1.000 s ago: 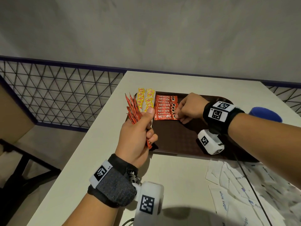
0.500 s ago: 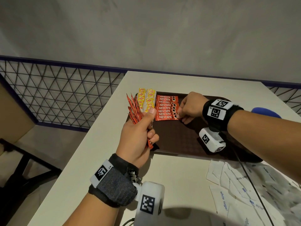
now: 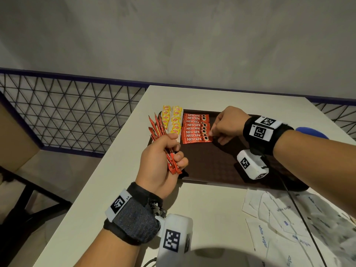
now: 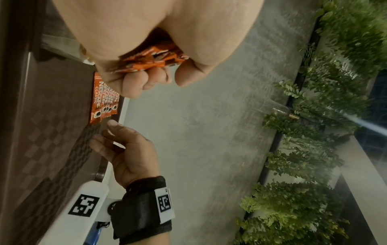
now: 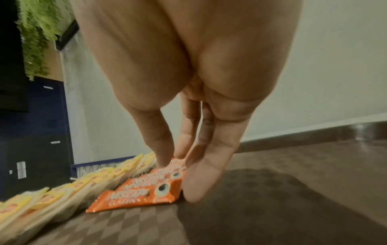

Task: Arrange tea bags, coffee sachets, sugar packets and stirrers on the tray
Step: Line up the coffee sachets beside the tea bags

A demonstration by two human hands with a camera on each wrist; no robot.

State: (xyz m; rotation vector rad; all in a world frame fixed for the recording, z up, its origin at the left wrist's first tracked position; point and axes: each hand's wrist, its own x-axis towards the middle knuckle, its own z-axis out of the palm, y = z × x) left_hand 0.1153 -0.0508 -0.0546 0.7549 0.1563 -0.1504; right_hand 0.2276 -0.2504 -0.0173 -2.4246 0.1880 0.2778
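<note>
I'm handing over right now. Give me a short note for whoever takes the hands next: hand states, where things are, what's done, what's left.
Left hand grips a bunch of red coffee sachets above the tray's left edge.
Right hand fingertips touch the right end of the Nescafe row on the tray.
Done: tea bags in two columns far left; coffee row beside them.
Left: place the held sachets, then the sugar packets lying on the table. No stirrers visible.

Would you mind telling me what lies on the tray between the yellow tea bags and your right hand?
The row of red coffee sachets lies between the tea bags and the right hand, whose fingertips touch its right end; the head view shows it.
</note>
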